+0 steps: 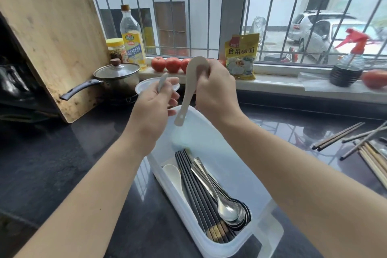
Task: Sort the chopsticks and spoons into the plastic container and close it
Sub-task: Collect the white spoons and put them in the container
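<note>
Head view shows us well into the sort. Largest first: the dark table (52,153) carries our translucent plastic container (211,132), open, with no lid on it. Inside lie a bundle of black chopsticks (199,190), stacked steel spoons (228,209) and one white spoon (173,174). Loose wooden chopsticks (356,144) wait well apart at the right, not yet sorted. Our right hand (215,92) pinches a beige rice paddle (191,88) above the container; our left hand (155,107) holds a small grey spoon (163,82), fingers curled. We judge roughly half remains, plus closing.
</note>
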{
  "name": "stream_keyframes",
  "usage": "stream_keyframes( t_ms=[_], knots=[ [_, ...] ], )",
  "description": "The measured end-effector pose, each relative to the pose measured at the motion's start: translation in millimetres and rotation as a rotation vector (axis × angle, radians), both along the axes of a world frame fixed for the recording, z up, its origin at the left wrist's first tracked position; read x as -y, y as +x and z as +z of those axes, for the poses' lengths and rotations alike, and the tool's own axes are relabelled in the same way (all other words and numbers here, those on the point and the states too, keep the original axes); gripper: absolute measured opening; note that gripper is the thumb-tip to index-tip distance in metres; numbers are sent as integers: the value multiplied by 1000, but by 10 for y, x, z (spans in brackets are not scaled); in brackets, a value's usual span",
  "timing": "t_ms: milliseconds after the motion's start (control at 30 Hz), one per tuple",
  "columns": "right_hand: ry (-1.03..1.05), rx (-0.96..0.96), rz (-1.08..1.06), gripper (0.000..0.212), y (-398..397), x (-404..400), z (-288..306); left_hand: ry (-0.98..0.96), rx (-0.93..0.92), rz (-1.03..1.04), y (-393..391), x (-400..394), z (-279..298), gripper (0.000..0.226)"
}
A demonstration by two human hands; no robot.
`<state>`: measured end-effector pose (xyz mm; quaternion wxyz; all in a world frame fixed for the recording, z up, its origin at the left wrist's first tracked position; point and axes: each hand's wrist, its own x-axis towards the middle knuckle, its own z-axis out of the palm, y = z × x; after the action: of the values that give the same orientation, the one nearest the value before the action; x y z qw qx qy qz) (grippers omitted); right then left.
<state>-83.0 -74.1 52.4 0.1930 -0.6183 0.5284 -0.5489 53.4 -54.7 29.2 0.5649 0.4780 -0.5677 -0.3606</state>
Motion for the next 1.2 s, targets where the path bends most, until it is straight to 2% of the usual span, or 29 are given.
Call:
stream_keyframes(
  t_ms=[67, 133, 200, 233, 333, 433, 567, 767, 833, 900, 933, 1000, 1067, 1200],
  knots=[
    [56, -150, 35, 21, -9, -24, -2, -18, -132, 122, 40, 39, -13, 32],
    [247, -481, 182, 17, 58, -73, -39, -30, -325, 146, 72, 28, -15, 30],
    [437, -791, 311, 13, 156, -99, -133, -16, -411, 96, 70, -9, -4, 28],
    [542, -852, 369, 15, 179, -105, -180, 0, -413, 68, 44, -16, 19, 27],
    [832, -857, 551, 23, 267, -147, -389, 54, -423, 45, 59, -36, 55, 21],
    [920, -916, 567, 36, 325, -169, -569, 83, -456, 36, 86, -31, 67, 21],
    [972, -880, 586, 35, 384, -193, -698, 94, -463, 17, 71, -28, 57, 26],
    [952, -876, 592, 32, 441, -153, -718, 128, -353, -70, 59, -43, 63, 50],
    [825, -913, 495, 24, 393, -96, -585, 122, -327, -49, 53, -40, 63, 49],
    [560, -928, 355, 16, 318, -58, -417, 97, -304, 5, 46, -37, 63, 48],
    [432, -829, 321, 17, 272, -49, -337, 86, -284, 32, 38, -35, 62, 48],
    [243, -441, 327, 29, 206, -86, -189, 68, -248, 63, 25, -34, 64, 47],
    [161, -189, 427, 35, 184, -144, -94, 65, -258, 49, 10, -42, 77, 45],
    [139, -76, 607, 17, 253, -209, -94, 70, -304, 16, 8, -82, 88, 41]
  ],
)
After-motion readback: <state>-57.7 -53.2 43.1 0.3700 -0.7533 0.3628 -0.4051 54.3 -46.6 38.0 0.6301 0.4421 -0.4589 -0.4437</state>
